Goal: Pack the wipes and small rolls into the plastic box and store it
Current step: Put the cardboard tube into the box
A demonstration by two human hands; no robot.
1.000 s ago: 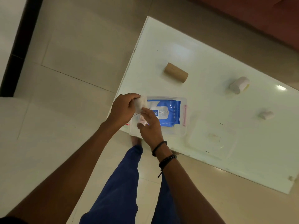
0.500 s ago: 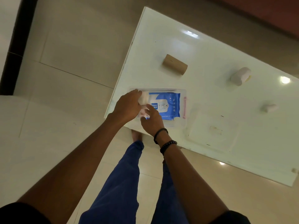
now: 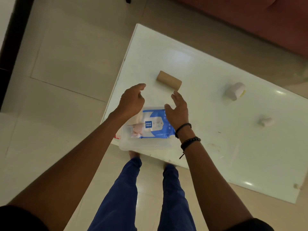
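A clear plastic box (image 3: 145, 145) sits at the near left corner of the white table (image 3: 233, 147). Inside it lies a blue wipes pack (image 3: 155, 125), with a small white roll (image 3: 138, 121) beside it at the left end. My left hand (image 3: 131, 100) and my right hand (image 3: 178, 109) hover above the box, both open and empty, fingers pointing away from me. A brown cardboard roll (image 3: 169, 80) lies just beyond my right fingertips. Further right on the table are a white roll (image 3: 235, 91) and a smaller white roll (image 3: 265, 121).
The box stands close to the table's near edge, with my legs in blue trousers (image 3: 120, 197) below it. A reddish sofa (image 3: 250, 19) runs along the far side. Tiled floor (image 3: 58, 72) lies to the left of the table.
Both hands let go of the small white roll, which now lies in the box beside the wipes. The hands have lifted and spread apart above the box.
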